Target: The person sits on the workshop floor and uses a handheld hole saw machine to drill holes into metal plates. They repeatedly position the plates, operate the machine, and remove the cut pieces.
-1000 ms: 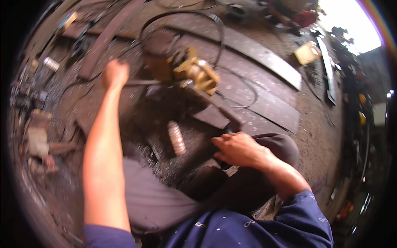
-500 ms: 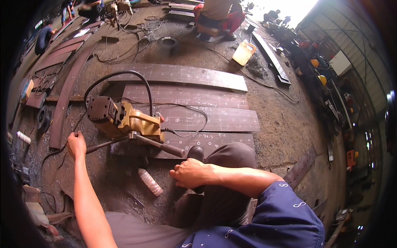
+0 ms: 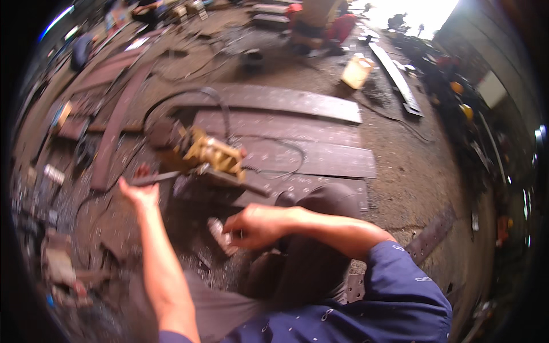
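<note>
A yellow magnetic drill [image 3: 214, 154] with a dark motor stands on marked dark steel plates [image 3: 320, 157]. One of its lever handles [image 3: 167, 176] reaches left across the palm of my left hand [image 3: 140, 188]. The thumb and fingers there are apart, not closed round the lever. My right hand [image 3: 260, 226] is over the floor in front of my knee, its fingers curled. A dark spot shows between thumb and fingertips, but blur hides whether it is an object. A clear plastic bottle [image 3: 217, 233] lies beside those fingertips, partly covered by them.
A black cable [image 3: 86, 208] runs along the floor at left, near a long steel strip [image 3: 117, 131]. Farther off stand a yellowish jerrycan [image 3: 357, 72] and a seated person [image 3: 317, 26]. A perforated steel bar [image 3: 429, 233] lies at right.
My left hand has moved from beside the cable to the lever's end, its fingers spreading. My right hand has risen slightly from by my boot to the bottle. The whole view has shifted and blurred.
</note>
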The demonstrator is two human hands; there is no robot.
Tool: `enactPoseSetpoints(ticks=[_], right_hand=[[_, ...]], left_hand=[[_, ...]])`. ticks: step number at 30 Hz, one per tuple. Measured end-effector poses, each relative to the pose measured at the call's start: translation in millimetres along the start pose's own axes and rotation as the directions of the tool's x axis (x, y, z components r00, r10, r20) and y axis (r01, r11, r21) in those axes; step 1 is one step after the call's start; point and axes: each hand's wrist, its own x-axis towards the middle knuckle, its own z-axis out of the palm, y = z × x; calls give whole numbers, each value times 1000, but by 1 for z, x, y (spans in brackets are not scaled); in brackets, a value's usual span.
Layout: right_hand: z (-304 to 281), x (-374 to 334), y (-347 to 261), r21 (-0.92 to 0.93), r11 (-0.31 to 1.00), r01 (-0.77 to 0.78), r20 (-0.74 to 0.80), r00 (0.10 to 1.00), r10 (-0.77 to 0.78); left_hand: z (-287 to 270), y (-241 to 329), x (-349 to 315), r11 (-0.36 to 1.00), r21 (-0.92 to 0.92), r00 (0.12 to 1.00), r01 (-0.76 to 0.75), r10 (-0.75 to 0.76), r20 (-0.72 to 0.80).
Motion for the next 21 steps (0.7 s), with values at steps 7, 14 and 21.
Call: enactPoseSetpoints(ticks=[7, 14, 21], right_hand=[[-40, 56, -26, 59, 998, 29, -795, 606, 29], [-7, 69, -10, -394, 642, -658, -546, 730, 412], [32, 16, 88, -400, 573, -715, -450, 698, 557]], left_hand=[[88, -71, -157, 997, -19, 893, -80, 80, 444], [39, -146, -175, 955, -117, 934, 273, -234, 269], [-52, -240, -137, 795, 469, 911, 385, -407, -58]])
